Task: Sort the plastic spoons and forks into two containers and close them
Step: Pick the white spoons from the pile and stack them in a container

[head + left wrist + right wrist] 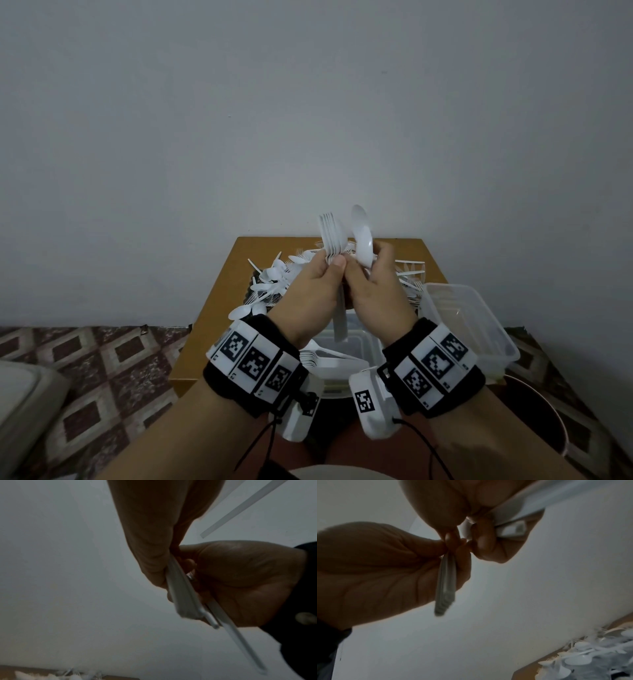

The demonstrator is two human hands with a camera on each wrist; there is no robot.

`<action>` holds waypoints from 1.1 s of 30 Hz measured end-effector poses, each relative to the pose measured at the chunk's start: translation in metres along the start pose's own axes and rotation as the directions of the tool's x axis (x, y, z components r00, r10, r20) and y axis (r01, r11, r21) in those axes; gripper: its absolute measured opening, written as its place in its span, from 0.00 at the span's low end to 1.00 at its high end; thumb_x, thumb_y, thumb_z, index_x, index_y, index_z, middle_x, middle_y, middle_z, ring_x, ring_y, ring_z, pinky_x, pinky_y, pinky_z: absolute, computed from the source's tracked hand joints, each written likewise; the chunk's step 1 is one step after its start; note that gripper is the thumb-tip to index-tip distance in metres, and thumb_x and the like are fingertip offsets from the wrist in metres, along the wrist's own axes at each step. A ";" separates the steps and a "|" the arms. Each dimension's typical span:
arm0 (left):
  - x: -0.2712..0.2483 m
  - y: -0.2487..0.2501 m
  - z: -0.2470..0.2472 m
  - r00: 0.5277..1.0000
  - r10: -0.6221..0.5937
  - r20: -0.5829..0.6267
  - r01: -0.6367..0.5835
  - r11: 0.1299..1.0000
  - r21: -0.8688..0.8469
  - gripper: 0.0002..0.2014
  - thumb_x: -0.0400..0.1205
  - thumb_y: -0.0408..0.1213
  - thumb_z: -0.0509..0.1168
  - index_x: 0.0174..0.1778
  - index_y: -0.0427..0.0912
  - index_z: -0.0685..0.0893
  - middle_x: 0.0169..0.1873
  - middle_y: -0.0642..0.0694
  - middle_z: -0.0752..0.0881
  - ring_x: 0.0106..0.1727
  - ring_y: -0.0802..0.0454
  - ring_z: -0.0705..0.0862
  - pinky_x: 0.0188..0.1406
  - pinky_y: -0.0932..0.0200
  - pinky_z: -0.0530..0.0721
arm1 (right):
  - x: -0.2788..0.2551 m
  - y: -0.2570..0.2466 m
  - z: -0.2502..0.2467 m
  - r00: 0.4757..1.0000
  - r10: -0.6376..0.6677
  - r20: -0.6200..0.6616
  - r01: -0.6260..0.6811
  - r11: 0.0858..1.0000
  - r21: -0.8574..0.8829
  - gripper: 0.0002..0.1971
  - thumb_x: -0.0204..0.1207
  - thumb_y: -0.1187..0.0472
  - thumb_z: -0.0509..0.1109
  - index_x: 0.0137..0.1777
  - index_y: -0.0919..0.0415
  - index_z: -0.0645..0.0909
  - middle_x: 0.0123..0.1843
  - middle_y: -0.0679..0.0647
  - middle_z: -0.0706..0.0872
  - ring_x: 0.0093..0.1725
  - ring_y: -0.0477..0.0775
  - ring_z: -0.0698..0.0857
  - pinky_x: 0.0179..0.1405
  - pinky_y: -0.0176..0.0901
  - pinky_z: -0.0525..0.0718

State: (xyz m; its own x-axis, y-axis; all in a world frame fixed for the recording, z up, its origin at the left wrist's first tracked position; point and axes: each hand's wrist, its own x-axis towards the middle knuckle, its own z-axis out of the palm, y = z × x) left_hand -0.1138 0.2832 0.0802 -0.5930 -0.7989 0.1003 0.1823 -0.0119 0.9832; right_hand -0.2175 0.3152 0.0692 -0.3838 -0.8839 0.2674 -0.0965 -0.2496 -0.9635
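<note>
Both hands are raised together above the wooden table [215, 318]. My left hand [329, 270] grips a stack of white plastic forks [329, 236], tines up; their handles [445, 588] hang below its palm. My right hand [371, 270] grips white plastic spoons [363, 233], bowls up, with the handles [181, 595] pointing down. The fingertips of the two hands touch. A mixed pile of spoons and forks [274, 277] lies on the table behind them. Under my wrists stands a clear container [359, 342] holding several spoons [325, 354]. A second clear container [479, 329], at the right, looks empty.
The small table stands against a plain grey wall, and more cutlery [409, 274] lies at its back right. Patterned floor [102, 370] lies to the left. A pale cushion-like object [20, 394] sits at the far left and a round dark vessel [534, 411] at the lower right.
</note>
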 end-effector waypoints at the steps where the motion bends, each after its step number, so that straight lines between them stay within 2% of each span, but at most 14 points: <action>1: 0.000 -0.002 0.001 1.000 -0.009 -0.008 0.009 1.000 -0.016 0.14 0.91 0.37 0.49 0.59 0.36 0.79 0.42 0.42 0.86 0.40 0.51 0.87 0.40 0.57 0.87 | 0.000 -0.001 0.000 1.000 0.017 0.021 -0.018 0.999 0.027 0.10 0.85 0.63 0.63 0.60 0.55 0.65 0.40 0.54 0.83 0.31 0.41 0.84 0.29 0.37 0.85; 3: 0.001 -0.004 0.003 0.999 -0.008 -0.053 0.009 1.000 0.009 0.13 0.91 0.38 0.50 0.49 0.38 0.77 0.33 0.45 0.77 0.27 0.56 0.77 0.30 0.60 0.79 | 0.000 -0.003 -0.001 0.997 0.058 0.044 -0.061 0.996 0.068 0.09 0.85 0.68 0.57 0.58 0.54 0.65 0.32 0.53 0.76 0.23 0.41 0.76 0.19 0.36 0.75; 5: 0.004 -0.003 0.001 0.993 0.007 -0.116 -0.002 0.999 0.039 0.12 0.91 0.38 0.50 0.44 0.42 0.74 0.30 0.49 0.73 0.25 0.58 0.71 0.28 0.61 0.73 | 0.001 -0.001 -0.003 0.998 0.061 0.017 -0.062 0.997 0.035 0.11 0.82 0.70 0.54 0.56 0.53 0.67 0.33 0.53 0.72 0.24 0.42 0.71 0.21 0.35 0.70; 10: 0.009 0.003 -0.008 0.986 0.004 -0.169 -0.006 1.000 -0.014 0.11 0.90 0.38 0.52 0.48 0.43 0.77 0.30 0.51 0.75 0.26 0.58 0.73 0.28 0.63 0.75 | 0.000 0.005 -0.002 0.999 -0.034 -0.030 0.033 0.998 -0.044 0.05 0.84 0.67 0.59 0.52 0.56 0.72 0.39 0.54 0.77 0.30 0.44 0.73 0.30 0.40 0.72; 13: 0.008 0.005 -0.009 0.985 -0.003 -0.171 -0.003 0.999 -0.034 0.10 0.90 0.37 0.52 0.52 0.44 0.79 0.28 0.52 0.75 0.27 0.57 0.73 0.27 0.64 0.76 | -0.001 0.011 0.001 0.989 -0.091 -0.113 0.080 0.992 -0.096 0.03 0.83 0.66 0.63 0.50 0.65 0.76 0.41 0.63 0.83 0.31 0.43 0.80 0.31 0.43 0.78; 14: 0.007 0.005 -0.008 0.985 -0.007 -0.170 0.000 0.999 -0.043 0.10 0.90 0.37 0.52 0.53 0.44 0.79 0.29 0.51 0.75 0.28 0.57 0.73 0.27 0.63 0.76 | -0.002 0.012 0.002 0.983 -0.119 -0.142 0.101 0.987 -0.125 0.03 0.83 0.65 0.65 0.49 0.65 0.78 0.40 0.63 0.85 0.32 0.44 0.82 0.32 0.46 0.81; 18: 0.006 0.006 -0.005 0.984 -0.015 -0.176 0.010 1.000 -0.030 0.11 0.91 0.37 0.51 0.50 0.42 0.78 0.33 0.45 0.76 0.31 0.53 0.76 0.36 0.54 0.79 | -0.009 0.012 0.009 0.953 -0.240 -0.184 0.198 0.955 -0.223 0.09 0.82 0.64 0.67 0.46 0.49 0.83 0.40 0.51 0.89 0.40 0.52 0.88 0.38 0.47 0.89; 20: 0.005 0.006 -0.003 0.985 -0.013 -0.171 0.014 1.000 0.007 0.13 0.91 0.38 0.51 0.54 0.37 0.80 0.40 0.39 0.82 0.40 0.46 0.82 0.48 0.43 0.84 | -0.011 0.012 0.014 0.947 -0.274 -0.168 0.219 0.933 -0.287 0.06 0.83 0.62 0.66 0.51 0.53 0.85 0.46 0.51 0.86 0.45 0.50 0.87 0.44 0.51 0.88; 22: 0.005 0.004 -0.004 0.983 -0.026 -0.180 0.034 0.999 0.038 0.15 0.91 0.40 0.51 0.59 0.37 0.80 0.46 0.39 0.88 0.47 0.45 0.86 0.58 0.40 0.84 | -0.011 0.014 0.016 0.947 -0.287 -0.143 0.225 0.913 -0.342 0.07 0.83 0.61 0.65 0.53 0.59 0.85 0.51 0.52 0.81 0.47 0.46 0.83 0.48 0.52 0.87; 25: 0.006 0.002 -0.007 0.982 -0.044 -0.186 0.056 0.997 0.060 0.15 0.90 0.42 0.53 0.61 0.36 0.80 0.55 0.35 0.87 0.55 0.42 0.87 0.60 0.38 0.83 | -0.011 0.015 0.016 0.962 -0.262 -0.074 0.226 0.920 -0.319 0.08 0.84 0.60 0.64 0.52 0.60 0.84 0.50 0.54 0.79 0.47 0.47 0.82 0.47 0.47 0.85; 27: 0.006 0.002 -0.010 0.981 -0.045 -0.188 0.056 0.997 0.054 0.15 0.90 0.42 0.54 0.60 0.35 0.79 0.58 0.28 0.84 0.54 0.38 0.85 0.60 0.33 0.82 | -0.011 0.016 0.014 0.973 -0.230 -0.018 0.214 0.927 -0.308 0.08 0.85 0.60 0.62 0.49 0.58 0.83 0.46 0.54 0.79 0.44 0.42 0.80 0.43 0.38 0.79; 29: 0.005 0.002 -0.011 0.983 -0.032 -0.180 0.036 0.999 0.018 0.13 0.90 0.42 0.55 0.56 0.37 0.81 0.52 0.28 0.85 0.51 0.39 0.85 0.55 0.32 0.83 | -0.011 0.015 0.014 0.978 -0.207 0.035 0.207 0.931 -0.301 0.08 0.86 0.60 0.61 0.49 0.57 0.82 0.46 0.56 0.80 0.44 0.47 0.80 0.45 0.43 0.80; 31: 0.005 0.002 -0.011 0.984 0.002 -0.176 -0.008 0.999 -0.033 0.12 0.90 0.40 0.54 0.51 0.41 0.82 0.45 0.37 0.89 0.49 0.43 0.87 0.44 0.45 0.86 | -0.011 0.012 0.014 0.977 -0.206 0.051 0.212 0.939 -0.270 0.09 0.86 0.61 0.61 0.49 0.57 0.83 0.46 0.60 0.82 0.46 0.56 0.83 0.49 0.56 0.84; 33: 0.006 0.003 -0.009 0.975 0.024 -0.219 -0.044 0.995 -0.085 0.13 0.91 0.39 0.51 0.53 0.39 0.80 0.41 0.42 0.87 0.40 0.49 0.87 0.36 0.52 0.86 | -0.012 0.009 0.013 0.976 -0.219 -0.012 0.213 0.958 -0.192 0.10 0.86 0.61 0.61 0.48 0.57 0.84 0.40 0.54 0.85 0.40 0.54 0.86 0.42 0.54 0.87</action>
State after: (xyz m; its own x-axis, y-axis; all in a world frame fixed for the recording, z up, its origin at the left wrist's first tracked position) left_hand -0.1093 0.2730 0.0828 -0.4025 -0.9111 0.0884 0.2740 -0.0277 0.9613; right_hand -0.2016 0.3182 0.0578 -0.3647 -0.8027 0.4719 -0.3507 -0.3511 -0.8682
